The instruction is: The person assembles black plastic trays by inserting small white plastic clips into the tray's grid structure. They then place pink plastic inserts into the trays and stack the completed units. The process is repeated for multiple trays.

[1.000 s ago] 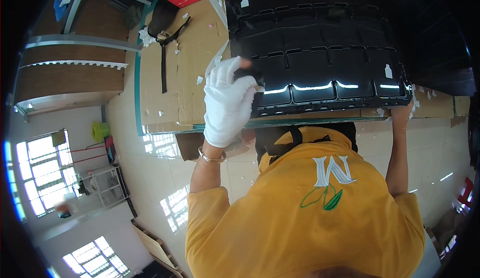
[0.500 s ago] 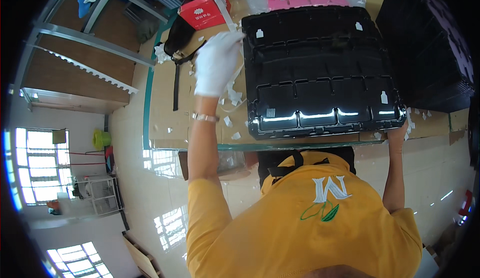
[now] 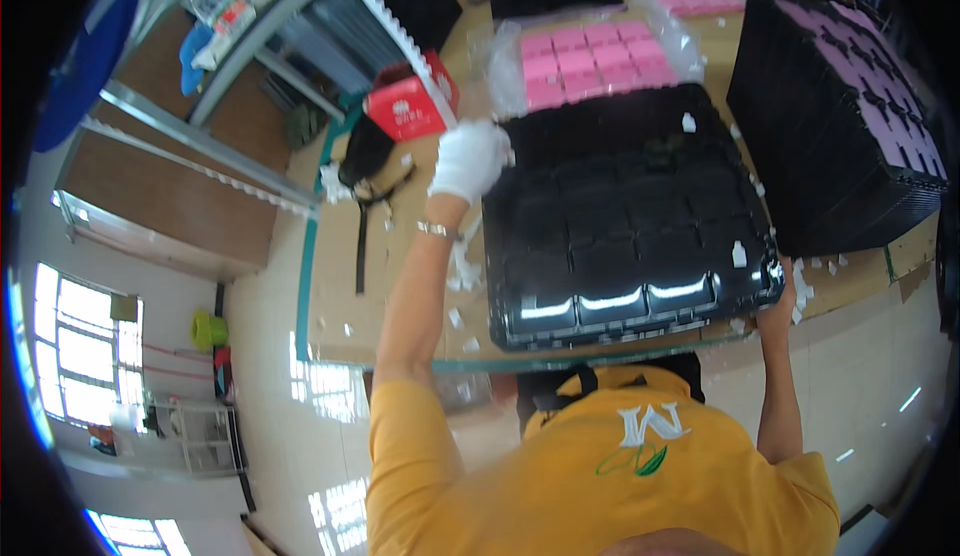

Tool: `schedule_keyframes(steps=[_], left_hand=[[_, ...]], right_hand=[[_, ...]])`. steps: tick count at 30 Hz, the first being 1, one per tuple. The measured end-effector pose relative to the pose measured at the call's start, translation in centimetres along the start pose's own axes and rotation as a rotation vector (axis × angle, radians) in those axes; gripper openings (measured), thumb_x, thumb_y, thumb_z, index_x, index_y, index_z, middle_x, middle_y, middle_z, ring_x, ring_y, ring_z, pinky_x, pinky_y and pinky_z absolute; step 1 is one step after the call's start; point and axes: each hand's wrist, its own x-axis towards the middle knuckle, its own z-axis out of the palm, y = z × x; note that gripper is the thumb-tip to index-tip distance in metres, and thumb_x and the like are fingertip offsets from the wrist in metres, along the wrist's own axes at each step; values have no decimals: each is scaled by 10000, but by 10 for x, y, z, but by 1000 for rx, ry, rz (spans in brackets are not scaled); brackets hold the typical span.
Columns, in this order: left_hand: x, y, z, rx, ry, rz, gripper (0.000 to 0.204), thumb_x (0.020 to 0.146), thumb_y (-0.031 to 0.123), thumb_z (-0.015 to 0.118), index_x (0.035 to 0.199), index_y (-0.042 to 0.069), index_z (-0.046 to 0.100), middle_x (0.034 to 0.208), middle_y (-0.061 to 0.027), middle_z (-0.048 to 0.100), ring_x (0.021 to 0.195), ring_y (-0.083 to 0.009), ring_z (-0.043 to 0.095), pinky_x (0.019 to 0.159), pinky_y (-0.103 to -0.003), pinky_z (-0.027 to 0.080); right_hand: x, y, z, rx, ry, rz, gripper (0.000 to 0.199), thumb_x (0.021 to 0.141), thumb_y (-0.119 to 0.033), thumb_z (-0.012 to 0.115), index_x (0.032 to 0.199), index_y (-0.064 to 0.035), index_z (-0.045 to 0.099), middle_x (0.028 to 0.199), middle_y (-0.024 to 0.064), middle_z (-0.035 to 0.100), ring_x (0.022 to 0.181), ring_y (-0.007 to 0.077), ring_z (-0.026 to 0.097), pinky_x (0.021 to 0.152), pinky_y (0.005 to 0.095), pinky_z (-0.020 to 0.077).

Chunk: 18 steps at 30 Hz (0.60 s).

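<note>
Tray (image 3: 630, 226), black and compartmented, lay flat on the surface (image 3: 400, 296). Left hand (image 3: 468, 159) (white glove) gripped its far-left corner; right hand (image 3: 775, 291) closed on near-right edge. Looked mid-reposition; next move needed a level, two-handed lift.

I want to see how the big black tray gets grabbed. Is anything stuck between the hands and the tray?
No. The gloved left hand sits right on the black tray's far left corner. The right hand is at its near right corner, mostly hidden behind the edge.
</note>
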Motion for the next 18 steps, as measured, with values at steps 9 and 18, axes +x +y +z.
schedule_keyframes(steps=[9, 18], left_hand=[[-15, -3, 7, 224, 55, 115, 90, 805, 196, 658, 876, 183, 712, 930, -55, 659, 888, -262, 632, 744, -429, 485], [-10, 2, 15, 87, 163, 71, 72, 784, 213, 665, 809, 152, 694, 863, -44, 646, 864, -256, 627, 751, -421, 460]], right_hand=[[5, -8, 7, -72, 23, -65, 208, 765, 24, 621, 973, 8, 620, 921, 154, 588, 882, 346, 616, 783, 371, 488], [10, -20, 0, -39, 12, -61, 208, 764, 9, 624, 972, 6, 619, 899, 150, 572, 865, 344, 599, 775, 378, 484]])
